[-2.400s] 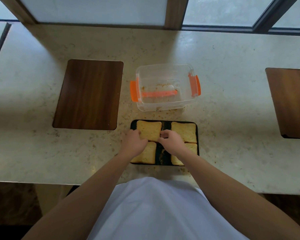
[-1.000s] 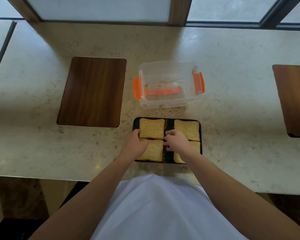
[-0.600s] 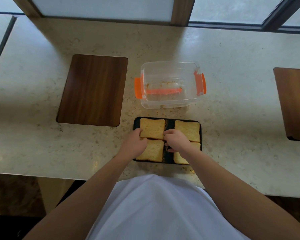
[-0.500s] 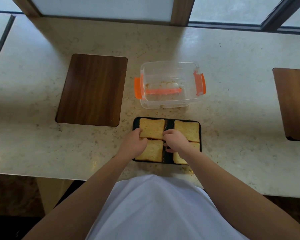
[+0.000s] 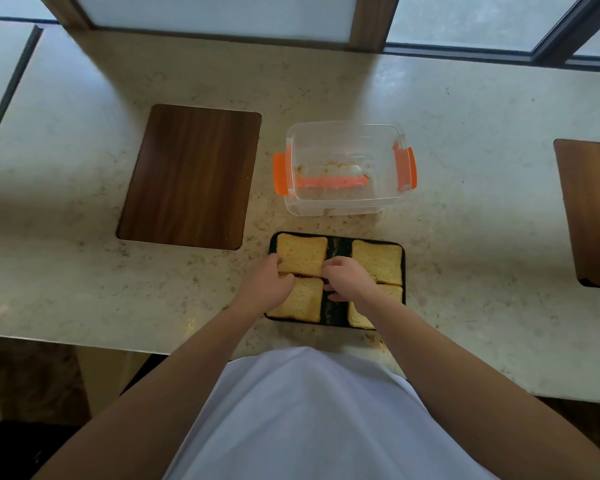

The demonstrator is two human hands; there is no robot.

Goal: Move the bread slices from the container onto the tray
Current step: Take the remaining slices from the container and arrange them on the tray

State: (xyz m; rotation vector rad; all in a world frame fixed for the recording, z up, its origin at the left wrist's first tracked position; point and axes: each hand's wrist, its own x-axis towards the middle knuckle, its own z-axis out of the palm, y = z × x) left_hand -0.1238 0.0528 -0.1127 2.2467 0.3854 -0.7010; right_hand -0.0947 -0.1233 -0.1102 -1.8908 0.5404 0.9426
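A black tray (image 5: 339,247) lies on the counter right in front of me, with bread slices laid two by two on it. My left hand (image 5: 267,285) pinches the near left corner of the far left slice (image 5: 302,254). My right hand (image 5: 347,280) pinches that slice's near right corner. The far right slice (image 5: 378,265) lies flat. My left hand overlaps the near left slice (image 5: 303,301), and my right forearm partly hides the near right slice (image 5: 355,317). Just beyond the tray, the clear container (image 5: 347,123) with orange latches holds only crumbs.
A dark wooden board (image 5: 191,174) lies to the left of the container, and another board (image 5: 593,209) sits at the far right. The stone counter's (image 5: 84,289) front edge runs close to my body. A window frame lines the back.
Both hands stay at the near edge of the far left slice, which now lies a little squarer on the tray. The view has shifted slightly.
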